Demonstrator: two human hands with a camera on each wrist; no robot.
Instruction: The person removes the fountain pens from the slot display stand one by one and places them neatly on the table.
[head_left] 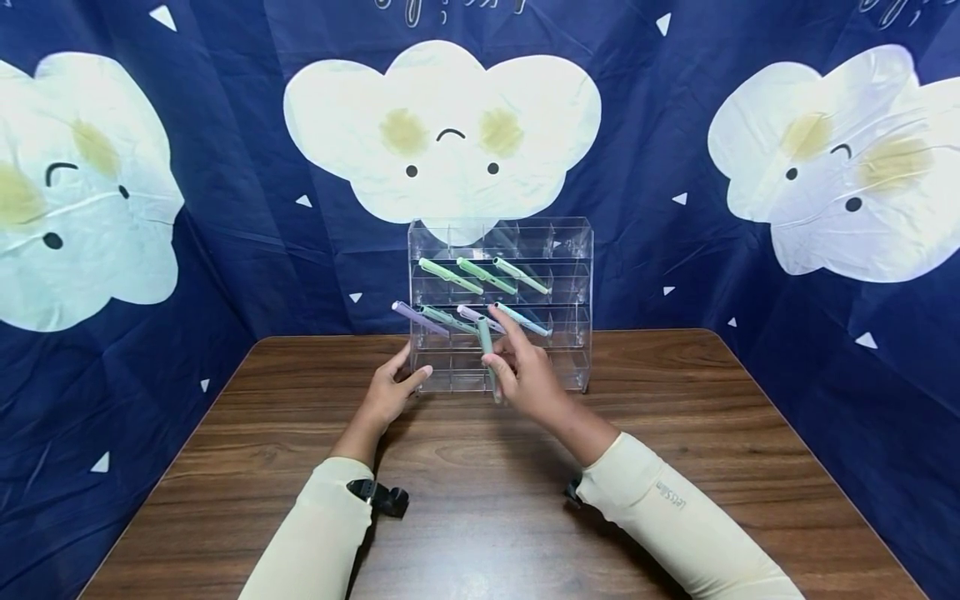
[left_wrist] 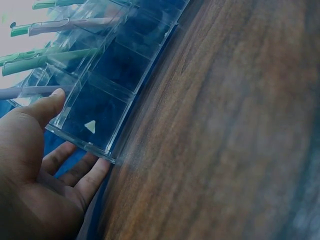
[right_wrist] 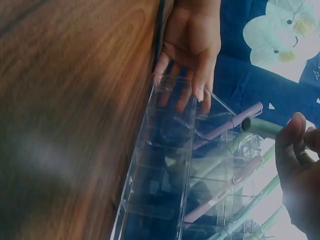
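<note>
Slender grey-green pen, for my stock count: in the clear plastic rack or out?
Out: the right hand holds the pen in front of the rack.

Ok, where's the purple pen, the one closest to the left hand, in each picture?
Head: the purple pen is just left of centre, leftmost in its row.
Left wrist: it's at the left edge, beside the left hand.
Right wrist: the purple pen is right of centre, slanting up toward the right.
Shared landmark: the left hand, at one end of the clear pen rack.

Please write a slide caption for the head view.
Left hand holds the rack; right hand pinches a grey-green pen.
</note>
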